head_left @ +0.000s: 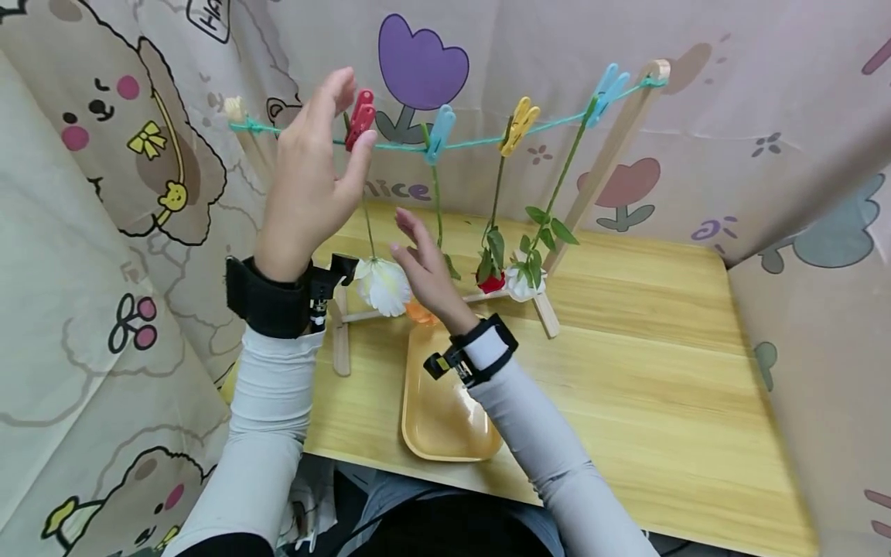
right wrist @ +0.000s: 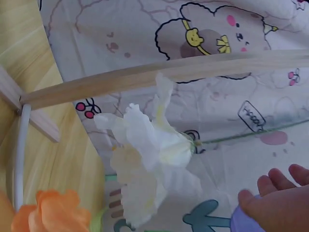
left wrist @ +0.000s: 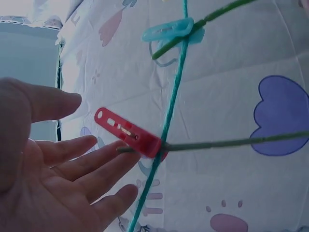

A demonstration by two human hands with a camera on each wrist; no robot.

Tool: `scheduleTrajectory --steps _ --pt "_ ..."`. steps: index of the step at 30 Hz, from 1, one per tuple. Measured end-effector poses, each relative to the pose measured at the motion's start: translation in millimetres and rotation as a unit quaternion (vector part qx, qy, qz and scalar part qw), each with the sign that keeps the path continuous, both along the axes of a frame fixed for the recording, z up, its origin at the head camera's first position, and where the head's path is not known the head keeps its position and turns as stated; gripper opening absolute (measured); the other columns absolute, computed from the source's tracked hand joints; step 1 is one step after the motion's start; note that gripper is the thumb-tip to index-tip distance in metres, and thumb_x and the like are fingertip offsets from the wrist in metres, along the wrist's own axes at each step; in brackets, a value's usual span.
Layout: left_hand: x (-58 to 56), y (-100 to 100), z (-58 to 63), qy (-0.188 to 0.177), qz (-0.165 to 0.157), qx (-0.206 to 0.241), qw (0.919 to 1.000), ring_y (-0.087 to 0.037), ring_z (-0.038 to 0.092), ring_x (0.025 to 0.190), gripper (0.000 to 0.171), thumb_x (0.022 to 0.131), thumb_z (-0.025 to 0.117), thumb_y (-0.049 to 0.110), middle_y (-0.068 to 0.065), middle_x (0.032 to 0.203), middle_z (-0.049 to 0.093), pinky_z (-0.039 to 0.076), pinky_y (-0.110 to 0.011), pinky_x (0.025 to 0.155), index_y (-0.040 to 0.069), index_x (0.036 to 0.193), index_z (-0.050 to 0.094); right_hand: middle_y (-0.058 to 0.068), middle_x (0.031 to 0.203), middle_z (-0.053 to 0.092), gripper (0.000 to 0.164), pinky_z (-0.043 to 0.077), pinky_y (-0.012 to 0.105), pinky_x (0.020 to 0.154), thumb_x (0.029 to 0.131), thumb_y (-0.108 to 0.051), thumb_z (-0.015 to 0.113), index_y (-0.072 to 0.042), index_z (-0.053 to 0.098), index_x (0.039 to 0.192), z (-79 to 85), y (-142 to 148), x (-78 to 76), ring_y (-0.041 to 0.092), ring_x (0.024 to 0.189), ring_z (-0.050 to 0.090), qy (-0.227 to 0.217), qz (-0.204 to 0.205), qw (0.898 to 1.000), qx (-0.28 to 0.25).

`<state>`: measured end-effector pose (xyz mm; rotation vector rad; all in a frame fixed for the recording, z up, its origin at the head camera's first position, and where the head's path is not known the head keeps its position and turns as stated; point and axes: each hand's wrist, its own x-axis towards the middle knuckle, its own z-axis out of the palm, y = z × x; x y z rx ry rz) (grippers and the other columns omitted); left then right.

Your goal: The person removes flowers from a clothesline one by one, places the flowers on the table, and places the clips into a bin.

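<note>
A red clothespin [head_left: 360,120] clips the stem of a white flower [head_left: 383,286] to a teal string [head_left: 473,144], so the bloom hangs head down. Around that clothespin my left hand [head_left: 306,174] is raised, its thumb and fingers spread apart. The left wrist view shows a gap between the thumb and the red clothespin [left wrist: 129,133], with fingers beside and behind it. My right hand [head_left: 433,271] hovers lower, between the white flower and a green stem, holding nothing. In the right wrist view its fingertips [right wrist: 246,199] are apart from the white bloom [right wrist: 159,152].
Further right, a blue clothespin [head_left: 440,133], a yellow one [head_left: 520,126] and another blue one [head_left: 608,94] hold an orange flower [head_left: 421,312], a red rose [head_left: 491,281] and a white flower [head_left: 524,284]. Wooden posts [head_left: 605,174] carry the string. An orange-tan tray [head_left: 445,422] lies in front.
</note>
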<state>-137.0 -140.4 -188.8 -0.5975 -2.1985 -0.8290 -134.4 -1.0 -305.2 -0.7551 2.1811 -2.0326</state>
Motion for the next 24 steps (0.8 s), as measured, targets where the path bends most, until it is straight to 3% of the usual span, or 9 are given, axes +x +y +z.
scheduleTrajectory --steps 5,8,11,15,18,24 --pt "-4.0 5.7 -3.6 -0.007 -0.007 0.012 0.9999 -0.029 0.056 0.112 0.041 0.095 0.049 0.010 -0.022 0.118 0.058 0.041 -0.031 0.100 -0.008 0.131 0.045 0.023 0.137 0.042 0.048 0.032 0.043 0.110 0.101 -0.010 0.037 -0.002 0.023 0.145 -11.2 -17.4 -12.2 0.030 0.130 0.040 -0.003 0.028 1.000 0.001" --pt "-5.1 9.2 -4.7 -0.006 -0.006 0.014 0.9999 -0.029 0.056 0.102 0.038 0.096 0.048 0.009 -0.024 0.114 0.057 0.044 -0.031 0.087 -0.008 0.129 0.048 0.021 0.121 0.050 0.043 0.040 0.035 0.101 0.100 -0.012 0.040 -0.003 0.032 0.142 -22.7 -25.4 -18.7 0.029 0.117 0.049 0.022 0.023 0.999 0.013" --pt "-5.4 11.7 -6.2 -0.010 -0.005 0.018 0.9998 -0.029 0.054 0.095 0.035 0.096 0.048 0.009 -0.025 0.114 0.054 0.042 -0.033 0.078 -0.007 0.127 0.052 0.016 0.113 0.049 0.036 0.042 0.029 0.096 0.100 -0.014 0.043 -0.003 0.043 0.134 -26.4 -29.9 -18.9 0.025 0.109 0.052 0.041 0.011 0.999 0.032" --pt "-6.0 12.9 -9.8 -0.013 -0.005 0.027 0.9995 -0.031 0.053 0.097 0.031 0.096 0.050 0.009 -0.025 0.114 0.053 0.042 -0.036 0.080 -0.005 0.123 0.057 0.016 0.109 0.050 0.024 0.044 0.021 0.088 0.101 -0.014 0.040 0.001 0.055 0.112 -24.4 -34.1 -14.4 0.019 0.100 0.053 0.039 0.021 0.999 0.029" --pt "-7.4 13.1 -13.3 -0.007 -0.009 0.030 0.9995 -0.032 0.053 0.097 0.029 0.096 0.049 0.009 -0.025 0.114 0.053 0.042 -0.036 0.081 -0.005 0.120 0.059 0.018 0.101 0.053 0.023 0.046 0.020 0.074 0.102 -0.012 0.035 0.003 0.052 0.098 -19.6 -36.2 -7.6 0.014 0.084 0.053 0.025 0.042 0.999 0.006" --pt "-11.2 12.1 -18.6 0.023 -0.023 0.025 0.9992 -0.030 0.052 0.089 0.031 0.099 0.046 0.016 -0.025 0.112 0.053 0.038 -0.028 0.076 -0.005 0.116 0.060 0.010 0.081 0.045 0.021 0.041 0.021 0.054 0.102 -0.008 0.031 0.006 0.046 0.096 -2.7 -32.7 11.6 0.012 0.056 0.041 0.001 0.032 0.999 -0.021"
